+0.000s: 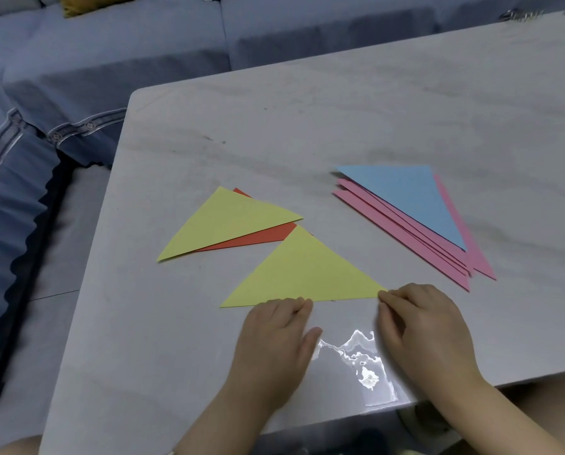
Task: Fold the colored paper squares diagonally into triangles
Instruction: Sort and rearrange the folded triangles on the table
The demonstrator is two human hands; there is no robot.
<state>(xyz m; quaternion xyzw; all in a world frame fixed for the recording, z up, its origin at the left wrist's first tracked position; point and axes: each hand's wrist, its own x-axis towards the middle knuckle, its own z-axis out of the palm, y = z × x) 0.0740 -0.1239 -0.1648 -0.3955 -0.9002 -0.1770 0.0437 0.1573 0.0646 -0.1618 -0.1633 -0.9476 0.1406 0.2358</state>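
A yellow paper triangle (302, 272) lies flat in front of me with its long folded edge toward me. My left hand (274, 336) presses its fingertips on the middle of that edge. At the triangle's right corner my right hand (428, 330) has its fingertips down. Behind and to the left, another yellow triangle (223, 221) lies on an orange-red sheet (261, 239). At the right, a blue triangle (412, 198) tops a fanned stack of several pink triangles (438, 254).
The papers lie on a pale grey marble-look table (340, 110) with a rounded far-left corner and a glossy glare patch near its front edge. A blue sofa (110, 54) runs behind and along the left. Something metallic (517, 15) sits at the far right corner.
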